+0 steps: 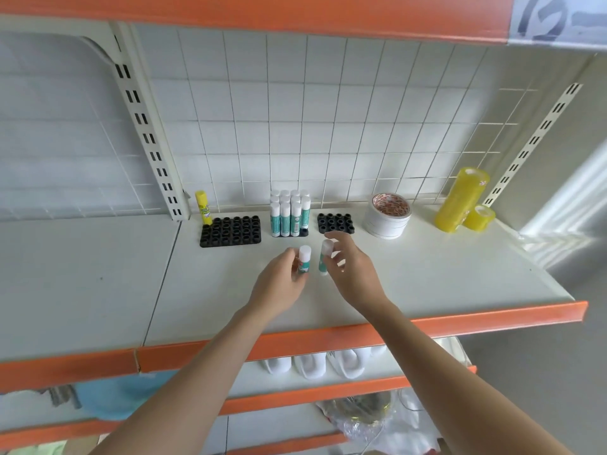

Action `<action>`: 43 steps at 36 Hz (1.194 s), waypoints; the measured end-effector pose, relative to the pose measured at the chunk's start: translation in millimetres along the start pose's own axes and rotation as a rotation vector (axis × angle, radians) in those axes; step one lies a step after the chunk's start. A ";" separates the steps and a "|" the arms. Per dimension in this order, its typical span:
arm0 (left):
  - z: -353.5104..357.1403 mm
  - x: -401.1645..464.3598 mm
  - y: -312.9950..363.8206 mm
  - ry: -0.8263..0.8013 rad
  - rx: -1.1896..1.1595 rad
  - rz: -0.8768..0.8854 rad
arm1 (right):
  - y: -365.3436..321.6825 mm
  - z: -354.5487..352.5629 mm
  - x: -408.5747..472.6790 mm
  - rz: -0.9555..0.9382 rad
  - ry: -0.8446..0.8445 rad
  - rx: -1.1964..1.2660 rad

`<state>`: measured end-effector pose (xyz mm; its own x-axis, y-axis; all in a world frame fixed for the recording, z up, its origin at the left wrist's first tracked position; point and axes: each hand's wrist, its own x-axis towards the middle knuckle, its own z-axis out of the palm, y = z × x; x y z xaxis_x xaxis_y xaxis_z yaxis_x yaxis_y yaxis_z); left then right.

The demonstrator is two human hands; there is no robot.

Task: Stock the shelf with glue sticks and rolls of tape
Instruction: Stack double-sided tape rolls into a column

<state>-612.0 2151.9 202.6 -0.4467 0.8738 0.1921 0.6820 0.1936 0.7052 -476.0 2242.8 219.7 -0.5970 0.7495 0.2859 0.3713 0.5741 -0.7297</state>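
Upright glue sticks in both hands

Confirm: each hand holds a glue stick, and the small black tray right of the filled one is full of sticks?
Not quite. In the head view the small tray is empty. Each hand, left and right, does hold a glue stick.

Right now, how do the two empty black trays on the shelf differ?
The left black tray is wider with more sockets; the right black tray is smaller with fewer. The left one has a yellow glue stick standing behind it; the right one sits beside the white tape stack. Both are black and hold nothing.
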 end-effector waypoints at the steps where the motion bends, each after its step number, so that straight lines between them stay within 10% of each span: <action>1: 0.0 0.1 -2.6 -0.008 -0.008 0.004 | -0.5 0.5 -0.1 -0.006 0.006 -0.007; 13: -13.6 -15.8 -40.4 0.029 0.368 0.234 | -8.3 7.2 34.4 -0.001 0.099 0.043; 43: -8.5 -22.9 -50.7 0.087 0.396 0.268 | -3.2 24.6 95.7 -0.171 0.088 -0.424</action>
<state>-641.3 2118.3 168.3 -0.2606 0.8786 0.4001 0.9400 0.1364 0.3128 -551.8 2304.6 234.1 -0.6191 0.6471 0.4450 0.5419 0.7621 -0.3544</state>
